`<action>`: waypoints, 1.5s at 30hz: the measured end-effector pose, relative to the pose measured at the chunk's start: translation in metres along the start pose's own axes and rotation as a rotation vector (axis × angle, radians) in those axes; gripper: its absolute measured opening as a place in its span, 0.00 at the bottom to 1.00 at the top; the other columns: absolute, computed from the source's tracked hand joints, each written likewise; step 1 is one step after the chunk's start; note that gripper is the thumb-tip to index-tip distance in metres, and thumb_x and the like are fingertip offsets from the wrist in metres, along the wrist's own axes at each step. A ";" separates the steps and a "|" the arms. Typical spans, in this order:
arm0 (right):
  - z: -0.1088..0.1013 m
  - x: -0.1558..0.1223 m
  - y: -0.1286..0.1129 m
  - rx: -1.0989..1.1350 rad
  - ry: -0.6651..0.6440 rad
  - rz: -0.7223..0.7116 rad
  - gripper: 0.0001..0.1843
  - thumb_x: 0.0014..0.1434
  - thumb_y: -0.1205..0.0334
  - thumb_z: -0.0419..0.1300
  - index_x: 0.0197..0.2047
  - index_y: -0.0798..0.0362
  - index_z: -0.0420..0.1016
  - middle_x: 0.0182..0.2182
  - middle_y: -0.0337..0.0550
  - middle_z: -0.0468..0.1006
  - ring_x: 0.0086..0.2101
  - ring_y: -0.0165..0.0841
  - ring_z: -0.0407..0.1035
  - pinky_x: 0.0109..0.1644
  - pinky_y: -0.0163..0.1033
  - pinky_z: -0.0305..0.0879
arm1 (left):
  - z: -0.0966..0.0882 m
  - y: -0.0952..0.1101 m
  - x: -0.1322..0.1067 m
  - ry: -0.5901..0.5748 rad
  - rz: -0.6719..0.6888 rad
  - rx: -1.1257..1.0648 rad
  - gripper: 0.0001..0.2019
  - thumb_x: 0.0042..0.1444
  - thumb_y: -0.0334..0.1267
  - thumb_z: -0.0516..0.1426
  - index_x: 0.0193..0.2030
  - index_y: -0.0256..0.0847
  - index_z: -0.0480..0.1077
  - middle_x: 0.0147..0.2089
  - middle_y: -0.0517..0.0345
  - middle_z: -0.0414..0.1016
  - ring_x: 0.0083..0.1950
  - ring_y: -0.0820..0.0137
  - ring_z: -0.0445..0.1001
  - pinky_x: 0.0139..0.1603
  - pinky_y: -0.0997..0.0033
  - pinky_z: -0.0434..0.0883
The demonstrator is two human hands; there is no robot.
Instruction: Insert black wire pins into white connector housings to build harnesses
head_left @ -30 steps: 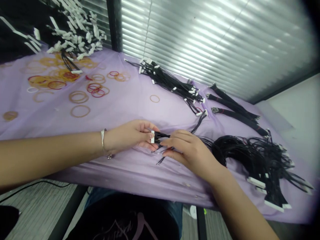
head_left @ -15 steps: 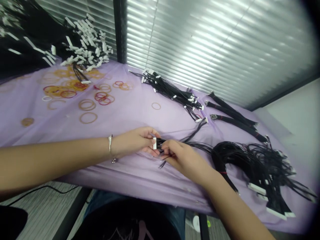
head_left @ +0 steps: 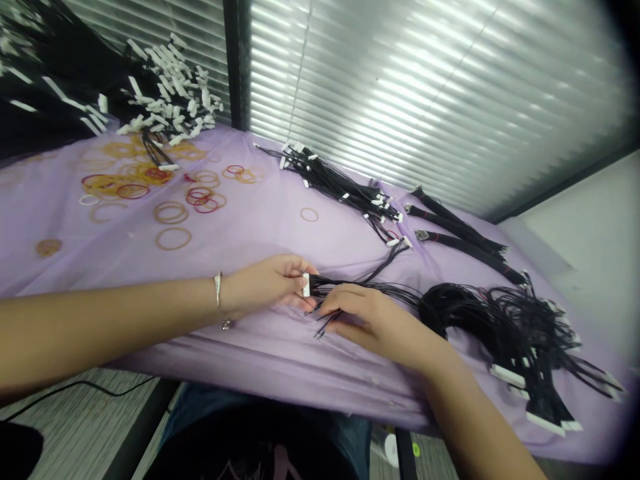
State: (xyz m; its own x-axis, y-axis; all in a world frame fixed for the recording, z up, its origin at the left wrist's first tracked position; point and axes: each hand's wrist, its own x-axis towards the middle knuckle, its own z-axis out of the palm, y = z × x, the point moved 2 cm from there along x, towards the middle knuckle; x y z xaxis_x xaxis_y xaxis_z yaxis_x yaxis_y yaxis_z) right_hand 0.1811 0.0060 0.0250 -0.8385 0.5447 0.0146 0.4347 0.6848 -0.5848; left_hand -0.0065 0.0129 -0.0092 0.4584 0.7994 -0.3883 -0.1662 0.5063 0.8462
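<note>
From my remote station I watched the left hand (head_left: 260,287) pinch a white connector (head_left: 305,285) between closed fingers (head_left: 295,270) above the lilac-draped counter (head_left: 240,233). Its black wires (head_left: 327,283) ran right, gathered under the curled fingers of the right hand (head_left: 375,327). A steady pinch and straight, separated strands looked like the cleanest handling, I judged, beside a wire coil (head_left: 475,313) and scattered rubber bands (head_left: 173,238).
</note>
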 end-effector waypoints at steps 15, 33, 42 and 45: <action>0.000 0.001 0.003 -0.067 0.120 0.012 0.03 0.63 0.68 0.56 0.37 0.54 0.70 0.35 0.41 0.73 0.35 0.27 0.67 0.40 0.33 0.65 | -0.002 0.001 0.003 -0.063 0.029 -0.021 0.05 0.60 0.28 0.56 0.33 0.31 0.71 0.29 0.59 0.71 0.32 0.76 0.73 0.41 0.74 0.71; 0.016 0.008 0.004 -0.168 0.565 -0.011 0.05 0.54 0.74 0.58 0.30 0.56 0.71 0.26 0.39 0.72 0.27 0.25 0.64 0.30 0.29 0.61 | 0.000 0.000 0.002 -0.091 0.071 0.151 0.06 0.61 0.29 0.53 0.34 0.34 0.70 0.32 0.60 0.73 0.33 0.76 0.75 0.42 0.73 0.74; 0.027 0.011 0.008 -0.152 0.511 0.025 0.05 0.60 0.70 0.56 0.32 0.54 0.70 0.29 0.41 0.74 0.30 0.28 0.67 0.35 0.33 0.63 | -0.001 0.002 0.005 -0.082 0.014 0.121 0.03 0.56 0.30 0.60 0.31 0.35 0.72 0.32 0.58 0.76 0.33 0.73 0.77 0.42 0.72 0.75; 0.022 0.009 0.004 -0.211 0.557 0.004 0.04 0.62 0.68 0.55 0.36 0.54 0.71 0.33 0.44 0.74 0.35 0.31 0.68 0.40 0.37 0.66 | -0.003 0.002 0.006 -0.070 0.015 0.047 0.03 0.57 0.29 0.58 0.32 0.34 0.72 0.32 0.57 0.76 0.33 0.75 0.76 0.42 0.74 0.74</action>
State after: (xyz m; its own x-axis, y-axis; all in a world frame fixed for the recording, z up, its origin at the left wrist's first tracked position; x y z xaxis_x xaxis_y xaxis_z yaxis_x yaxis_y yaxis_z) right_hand 0.1680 0.0027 0.0053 -0.5629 0.6803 0.4694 0.5414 0.7326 -0.4125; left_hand -0.0065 0.0193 -0.0106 0.5162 0.7816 -0.3502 -0.1334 0.4773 0.8685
